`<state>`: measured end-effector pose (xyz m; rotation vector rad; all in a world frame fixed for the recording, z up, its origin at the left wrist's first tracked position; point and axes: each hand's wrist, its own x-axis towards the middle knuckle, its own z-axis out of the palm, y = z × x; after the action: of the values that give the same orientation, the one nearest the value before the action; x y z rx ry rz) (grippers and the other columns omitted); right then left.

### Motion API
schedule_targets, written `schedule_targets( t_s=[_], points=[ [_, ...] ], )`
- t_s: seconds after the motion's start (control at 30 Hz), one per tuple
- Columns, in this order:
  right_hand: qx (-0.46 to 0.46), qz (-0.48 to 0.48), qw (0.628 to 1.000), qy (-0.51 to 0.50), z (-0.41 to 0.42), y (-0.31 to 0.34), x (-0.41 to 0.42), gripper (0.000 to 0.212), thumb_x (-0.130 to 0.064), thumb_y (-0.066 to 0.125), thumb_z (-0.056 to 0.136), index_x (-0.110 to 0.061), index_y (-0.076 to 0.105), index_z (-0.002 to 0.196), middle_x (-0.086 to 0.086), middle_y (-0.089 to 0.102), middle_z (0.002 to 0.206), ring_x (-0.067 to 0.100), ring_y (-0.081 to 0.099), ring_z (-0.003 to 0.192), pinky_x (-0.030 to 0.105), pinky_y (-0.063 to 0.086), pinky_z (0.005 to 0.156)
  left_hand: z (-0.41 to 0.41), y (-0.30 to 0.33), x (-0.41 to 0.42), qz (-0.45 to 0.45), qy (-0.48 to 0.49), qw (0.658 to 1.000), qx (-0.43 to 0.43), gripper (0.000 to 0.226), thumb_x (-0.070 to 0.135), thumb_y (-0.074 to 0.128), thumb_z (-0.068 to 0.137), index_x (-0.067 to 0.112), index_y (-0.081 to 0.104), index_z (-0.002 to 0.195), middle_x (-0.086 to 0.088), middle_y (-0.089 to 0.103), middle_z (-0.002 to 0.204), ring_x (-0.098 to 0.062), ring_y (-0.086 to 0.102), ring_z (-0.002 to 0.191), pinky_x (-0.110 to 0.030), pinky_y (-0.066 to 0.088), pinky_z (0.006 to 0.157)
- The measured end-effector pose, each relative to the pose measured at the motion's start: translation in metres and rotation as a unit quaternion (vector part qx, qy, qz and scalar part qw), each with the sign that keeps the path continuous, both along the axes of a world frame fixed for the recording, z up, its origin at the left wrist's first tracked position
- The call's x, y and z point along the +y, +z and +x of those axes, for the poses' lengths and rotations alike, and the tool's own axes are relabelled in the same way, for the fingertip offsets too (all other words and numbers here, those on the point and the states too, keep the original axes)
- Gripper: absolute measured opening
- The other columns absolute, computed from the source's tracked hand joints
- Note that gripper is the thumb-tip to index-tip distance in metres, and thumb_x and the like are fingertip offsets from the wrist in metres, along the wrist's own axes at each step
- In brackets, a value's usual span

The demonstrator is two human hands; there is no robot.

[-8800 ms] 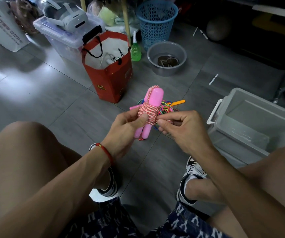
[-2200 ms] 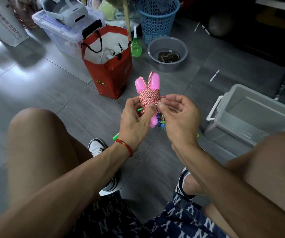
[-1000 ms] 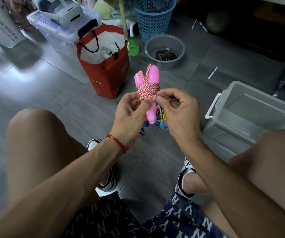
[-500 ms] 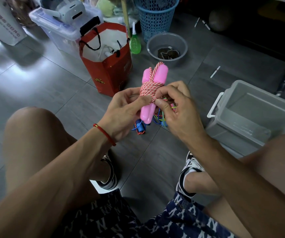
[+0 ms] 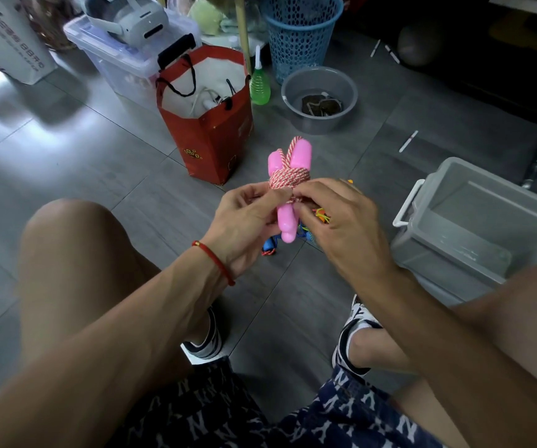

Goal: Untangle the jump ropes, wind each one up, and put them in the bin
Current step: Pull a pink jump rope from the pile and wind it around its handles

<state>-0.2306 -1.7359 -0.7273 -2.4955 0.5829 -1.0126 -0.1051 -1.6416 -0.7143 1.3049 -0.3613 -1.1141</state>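
Observation:
A pink-handled jump rope stands upright between my hands, its red-and-white cord wound tight round both handles. My left hand grips the bundle from the left. From the right, my right hand pinches the cord at the lower edge of the winding. Behind and under my hands a tangle of other coloured ropes lies on the floor, mostly hidden, with a blue handle showing. The grey plastic bin sits on the floor to my right.
A red paper bag stands ahead, with a green bottle, a grey basin and a blue mesh basket behind it. A clear lidded box holds a white headset. My knees flank the hands.
The bundle has been turned and tilted a little between my hands while my right fingers worked along the cord. It has sunk slightly lower in view. Both hands kept hold of it.

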Motion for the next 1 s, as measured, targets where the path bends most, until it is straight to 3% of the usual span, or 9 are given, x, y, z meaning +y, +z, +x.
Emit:
schedule_targets(
  t_s=[0.1, 0.23, 0.33, 0.5, 0.7, 0.9, 1.0],
  points=[
    [0.033, 0.059, 0.998, -0.006, 0.001, -0.001, -0.003, 0.005, -0.011, 0.066, 0.084, -0.009, 0.07, 0.088, 0.008, 0.066, 0.083, 0.03, 0.063, 0.073, 0.047, 0.053, 0.066, -0.004, 0.001, 0.0, 0.026, 0.038, 0.999, -0.008, 0.018, 0.007, 0.066, 0.094, -0.007, 0.066, 0.105, -0.043, 0.063, 0.101, -0.039, 0.066, 0.086, -0.058, 0.055, 0.092],
    [0.035, 0.106, 0.994, 0.002, 0.003, -0.004, -0.006, 0.006, -0.016, 0.066, 0.08, -0.013, 0.067, 0.084, 0.004, 0.064, 0.083, 0.027, 0.063, 0.07, 0.048, 0.054, 0.064, -0.009, -0.002, -0.001, 0.049, 0.078, 0.995, -0.025, 0.02, 0.006, 0.071, 0.09, -0.004, 0.063, 0.106, -0.023, 0.074, 0.089, -0.039, 0.066, 0.081, -0.06, 0.055, 0.084],
    [0.041, 0.107, 0.993, 0.017, 0.003, -0.006, -0.008, 0.006, -0.016, 0.067, 0.078, -0.012, 0.064, 0.081, 0.003, 0.062, 0.084, 0.025, 0.062, 0.069, 0.049, 0.054, 0.064, -0.009, -0.001, 0.0, 0.048, 0.084, 0.994, -0.042, 0.012, 0.005, 0.073, 0.088, 0.003, 0.065, 0.097, -0.015, 0.076, 0.08, -0.032, 0.069, 0.073, -0.049, 0.059, 0.074],
    [0.028, 0.082, 0.996, 0.031, 0.002, -0.007, -0.01, 0.009, -0.01, 0.07, 0.081, -0.008, 0.062, 0.078, 0.004, 0.065, 0.087, 0.024, 0.063, 0.076, 0.047, 0.054, 0.068, -0.007, -0.001, -0.003, 0.053, 0.093, 0.992, -0.068, 0.011, 0.01, 0.075, 0.088, 0.004, 0.066, 0.093, -0.017, 0.075, 0.081, -0.036, 0.071, 0.076, -0.053, 0.06, 0.079],
    [0.011, 0.149, 0.989, 0.017, 0.003, -0.009, -0.008, 0.008, -0.017, 0.069, 0.083, -0.011, 0.068, 0.089, 0.001, 0.069, 0.092, 0.021, 0.069, 0.079, 0.048, 0.058, 0.073, -0.007, -0.006, -0.003, 0.057, 0.12, 0.99, -0.046, 0.026, 0.009, 0.074, 0.088, -0.005, 0.064, 0.107, -0.022, 0.075, 0.091, -0.043, 0.072, 0.089, -0.061, 0.058, 0.081],
    [0.01, 0.139, 0.99, -0.012, 0.005, -0.01, -0.005, 0.008, -0.012, 0.071, 0.083, -0.009, 0.072, 0.091, 0.001, 0.072, 0.089, 0.023, 0.07, 0.076, 0.05, 0.059, 0.072, -0.008, -0.004, -0.002, 0.055, 0.134, 0.988, -0.05, 0.031, 0.007, 0.076, 0.085, -0.006, 0.062, 0.111, -0.022, 0.075, 0.093, -0.043, 0.072, 0.089, -0.061, 0.058, 0.081],
    [0.014, 0.133, 0.991, -0.015, 0.004, -0.009, -0.006, 0.006, -0.007, 0.073, 0.081, -0.008, 0.073, 0.087, 0.002, 0.073, 0.083, 0.024, 0.07, 0.072, 0.049, 0.059, 0.069, -0.007, -0.005, -0.001, 0.059, 0.132, 0.985, -0.096, 0.03, 0.006, 0.08, 0.08, 0.0, 0.065, 0.105, -0.013, 0.077, 0.088, -0.037, 0.074, 0.082, -0.061, 0.059, 0.074]
  ],
)
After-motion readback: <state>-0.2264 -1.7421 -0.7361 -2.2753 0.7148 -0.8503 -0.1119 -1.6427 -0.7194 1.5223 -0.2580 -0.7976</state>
